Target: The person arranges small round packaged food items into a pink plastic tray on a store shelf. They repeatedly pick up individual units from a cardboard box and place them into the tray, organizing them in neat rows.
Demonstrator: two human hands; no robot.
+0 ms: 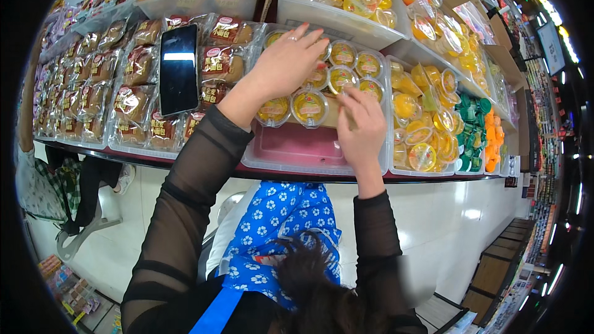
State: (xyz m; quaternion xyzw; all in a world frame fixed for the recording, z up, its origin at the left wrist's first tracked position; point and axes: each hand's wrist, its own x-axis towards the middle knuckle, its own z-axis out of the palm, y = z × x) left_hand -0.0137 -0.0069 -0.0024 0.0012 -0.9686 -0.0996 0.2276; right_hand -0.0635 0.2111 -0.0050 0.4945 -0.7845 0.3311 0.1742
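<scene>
Several round clear-lidded cups with yellow contents, among them one front cup [309,107], stand in rows in a clear plastic tray [315,165] before me. My left hand [290,62] reaches over the back rows, fingers spread and fingertips near the cups; its palm side is hidden. At the near edge of one cup [343,79] are the fingertips of my right hand [363,123], curled; whether they grip it cannot be told. Under the cups shows a piece of brown cardboard [332,116], and the front part of the tray shows its pink-looking bottom.
A dark smartphone [178,70] lies on packaged bread rolls [222,65] to the left. On the right, bins hold loose yellow cups [422,157], green-lidded [471,132] and orange items [493,141]. A raised bin [338,21] stands behind. Another person's legs [95,185] show at far left.
</scene>
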